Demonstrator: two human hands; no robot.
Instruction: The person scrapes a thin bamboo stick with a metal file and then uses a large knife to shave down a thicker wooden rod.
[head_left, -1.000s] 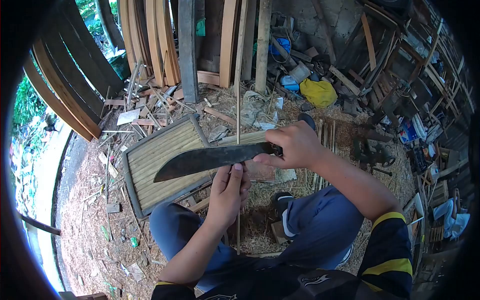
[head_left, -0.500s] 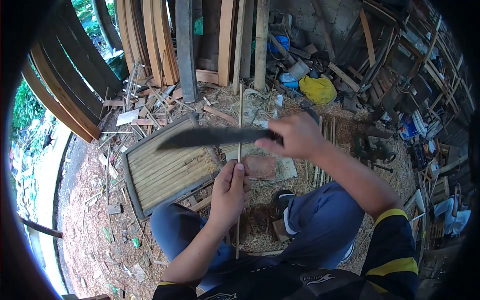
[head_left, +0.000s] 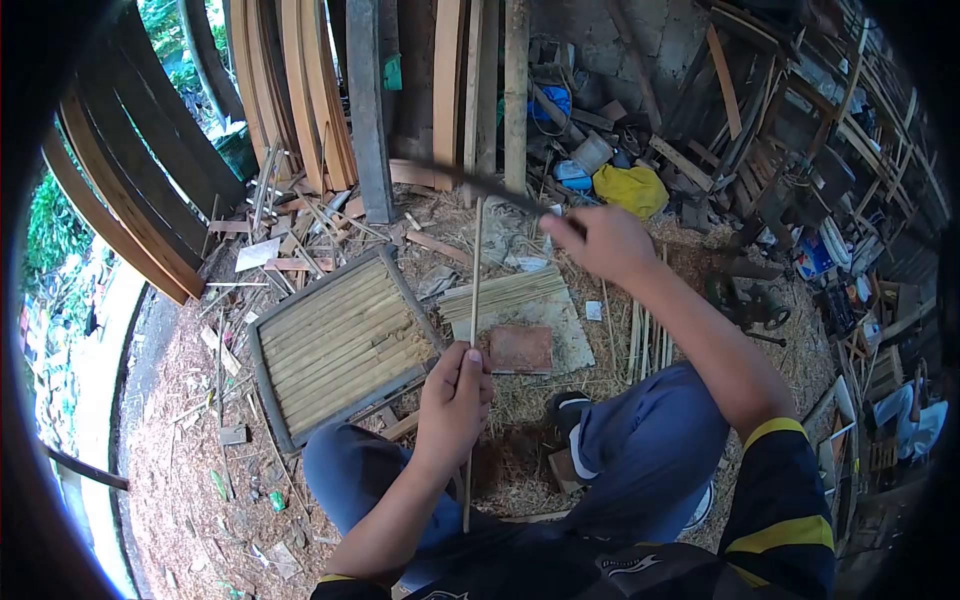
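A thin, pale stick (head_left: 475, 270) stands nearly upright in the view, with my left hand (head_left: 455, 400) closed round its lower half. My right hand (head_left: 605, 243) grips the handle of a long dark knife (head_left: 490, 187). The blade reaches up and left across the top end of the stick, blurred by motion; whether they touch I cannot tell. Below the stick's lower end is my dark shirt, between my bent knees.
A framed slatted panel (head_left: 340, 340) lies at the left. Ahead are a reddish block (head_left: 521, 350) and a bundle of thin strips (head_left: 500, 292). More sticks (head_left: 650, 335) lie by my right knee. A yellow cloth (head_left: 631, 190) and scrap wood lie behind. Another person (head_left: 908, 420) is at far right.
The knife has swung from about level across the stick to a slant up at the stick's top. My right hand has moved slightly up; my left hand keeps its hold, slightly lower in view.
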